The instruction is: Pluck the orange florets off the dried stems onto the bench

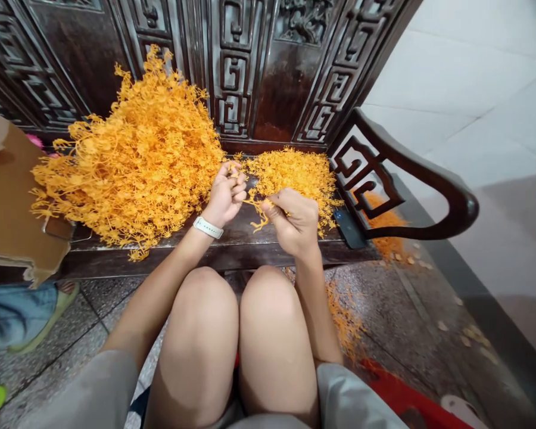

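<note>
Between my hands is a yellow-orange plastic sprig (259, 225) with thin branching stems. My right hand (296, 221) is closed, thumb against curled fingers, with the sprig sticking out of its pinch. My left hand (228, 192), with a pale watch band on the wrist, has its fingers curled around a bit of the same yellow-orange stems. How far the pieces in both hands join, I cannot tell. A tall heap of yellow-orange sprigs (147, 155) rises beside my left hand. Behind my right hand lies a lower pile of short yellow-orange pieces (292, 173).
Both piles rest on a dark carved wooden bench (116, 262) with a curved armrest (429, 179) at right. A phone (349, 229) lies by the armrest. A cardboard box (18, 202) stands at left, near another person's jeans leg (18, 316). Orange scraps (346, 322) litter the floor.
</note>
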Demonstrator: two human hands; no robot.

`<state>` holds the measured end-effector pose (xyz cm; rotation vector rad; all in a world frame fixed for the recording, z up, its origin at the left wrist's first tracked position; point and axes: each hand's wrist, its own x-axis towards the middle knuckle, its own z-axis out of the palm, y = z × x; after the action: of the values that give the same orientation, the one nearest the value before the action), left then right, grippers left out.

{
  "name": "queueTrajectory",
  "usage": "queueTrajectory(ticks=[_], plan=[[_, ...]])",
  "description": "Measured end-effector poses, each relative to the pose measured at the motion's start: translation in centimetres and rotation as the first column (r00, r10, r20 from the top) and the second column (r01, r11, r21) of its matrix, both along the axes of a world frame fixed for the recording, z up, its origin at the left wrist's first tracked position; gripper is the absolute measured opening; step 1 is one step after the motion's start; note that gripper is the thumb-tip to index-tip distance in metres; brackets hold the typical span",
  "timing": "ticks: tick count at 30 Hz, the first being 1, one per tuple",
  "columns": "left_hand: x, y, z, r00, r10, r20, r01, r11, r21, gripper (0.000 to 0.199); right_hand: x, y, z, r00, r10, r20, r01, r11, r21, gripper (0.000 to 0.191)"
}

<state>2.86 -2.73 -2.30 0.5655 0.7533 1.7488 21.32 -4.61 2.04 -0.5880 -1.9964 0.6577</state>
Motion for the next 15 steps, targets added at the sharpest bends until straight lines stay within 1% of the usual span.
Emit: queueTrajectory(ticks=[3,5,7,12,15], plan=[[0.9,-0.7,2.0,0.996,-0.044,-0.074,0.048,0.998,0.049,0.022,0.9,-2.2,2.6,0.998,0.068,0.018,-0.07,0.993,0.092,0.023],[1.5,-1.2,2.9,0.988,-0.077,-0.133,0.087,0.994,0.064,0.02,1.5,-3.1,3.6,0.994,0.106,0.012,-0.107,0.984,0.142,0.016],[2.0,-1.7,3.4,0.978,-0.121,-0.171,0.137,0.987,0.086,0.02,2.0,-3.3,4.0,0.986,0.168,-0.005,-0.166,0.973,0.161,0.012],[3.1,-2.2,3.3,0.956,-0.217,-0.196,0.241,0.965,0.108,0.019,2.7,-3.1,4.1,0.947,0.321,-0.003,-0.319,0.942,0.11,0.02],[3.5,-1.9,2.4,0.948,-0.235,-0.213,0.267,0.954,0.139,0.014,3.4,-3.2,3.9,0.93,0.368,0.022,-0.369,0.926,0.078,0.018]])
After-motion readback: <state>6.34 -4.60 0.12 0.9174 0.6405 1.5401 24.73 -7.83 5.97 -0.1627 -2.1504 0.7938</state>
